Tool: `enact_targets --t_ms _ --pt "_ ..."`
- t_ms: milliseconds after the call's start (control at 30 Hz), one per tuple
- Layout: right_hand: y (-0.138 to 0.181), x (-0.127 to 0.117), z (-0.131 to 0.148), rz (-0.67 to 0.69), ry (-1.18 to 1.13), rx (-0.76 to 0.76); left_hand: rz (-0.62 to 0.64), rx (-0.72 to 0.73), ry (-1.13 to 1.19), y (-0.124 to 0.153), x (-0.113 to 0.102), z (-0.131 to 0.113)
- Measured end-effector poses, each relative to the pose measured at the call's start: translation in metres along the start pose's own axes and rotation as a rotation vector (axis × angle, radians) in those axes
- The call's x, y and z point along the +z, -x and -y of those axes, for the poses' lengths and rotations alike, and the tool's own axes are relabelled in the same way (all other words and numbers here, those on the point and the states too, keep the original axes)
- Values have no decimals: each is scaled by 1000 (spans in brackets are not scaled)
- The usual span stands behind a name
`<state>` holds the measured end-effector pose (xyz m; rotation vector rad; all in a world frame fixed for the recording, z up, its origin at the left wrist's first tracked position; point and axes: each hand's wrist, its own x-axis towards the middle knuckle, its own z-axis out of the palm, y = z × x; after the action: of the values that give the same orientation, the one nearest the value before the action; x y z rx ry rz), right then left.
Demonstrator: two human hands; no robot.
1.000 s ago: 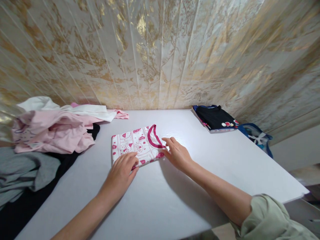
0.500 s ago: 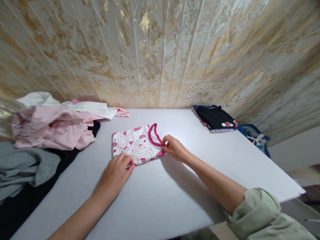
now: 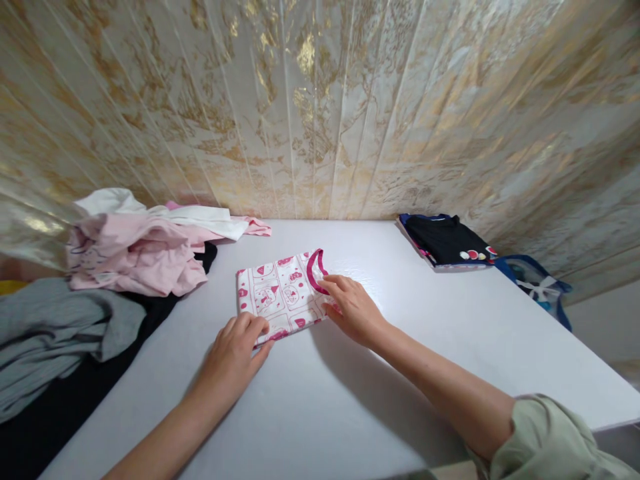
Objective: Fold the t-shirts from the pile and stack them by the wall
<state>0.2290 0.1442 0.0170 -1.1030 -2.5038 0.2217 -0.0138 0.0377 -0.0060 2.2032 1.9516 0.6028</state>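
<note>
1. No text, brand, number or sign can be read.
2. Folded shirt (image 3: 280,287), middle of the surface (image 3: 440,327): pink-red drawings, no legible lettering.
3. Pink garment (image 3: 145,250), left, near the back edge: dark marks (image 3: 89,251), unreadable.

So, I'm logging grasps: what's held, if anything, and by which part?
Left hand rests at the near left corner of the folded shirt, right hand at its collar; whether either grips it cannot be told.

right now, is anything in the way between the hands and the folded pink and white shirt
Nothing visible. The left hand is at the near edge of the folded shirt, the right hand at its collar, and the loose clothes lie off to the left.
</note>
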Motion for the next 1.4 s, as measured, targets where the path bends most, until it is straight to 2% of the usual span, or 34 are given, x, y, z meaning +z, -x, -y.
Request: enact_targets --t_ms 100,200,267,333,400,433,500,600,700,800,1000,1100,1300,1400 --pt "-5 6 10 33 8 -25 158 23 134 10 -2 -35" --pt "-4 17 11 71 12 -26 414 165 410 21 -8 -70" --pt "0 27 8 89 12 -32 459 192 529 19 -12 -76" --pt "5 34 4 87 18 -40 323 82 524 8 -15 -63" --pt "9 37 2 82 24 -49 111 -83 438 -10 -15 -36" --pt "10 36 3 88 24 -50 44 -134 396 -21 -14 -21" --pt "5 29 5 111 26 -45 -16 -234 339 -41 -11 4" --pt "-15 12 12 88 36 13 44 -294 260 -61 -4 21" --pt "-46 3 16 -10 17 67 90 -288 196 -66 1 15" --pt "-80 13 10 -34 -42 100 73 -337 196 -61 2 4" --pt "-132 50 -19 159 -175 -40 -76 -315 99 -45 8 -4" --pt "-142 52 -26 211 -165 -57 -143 -279 56 -40 12 -5" --pt "-138 39 -25 169 -161 -24 -158 -244 34 -40 15 -6" --pt "-136 33 -27 220 -239 0 -167 -222 18 -40 16 -5"
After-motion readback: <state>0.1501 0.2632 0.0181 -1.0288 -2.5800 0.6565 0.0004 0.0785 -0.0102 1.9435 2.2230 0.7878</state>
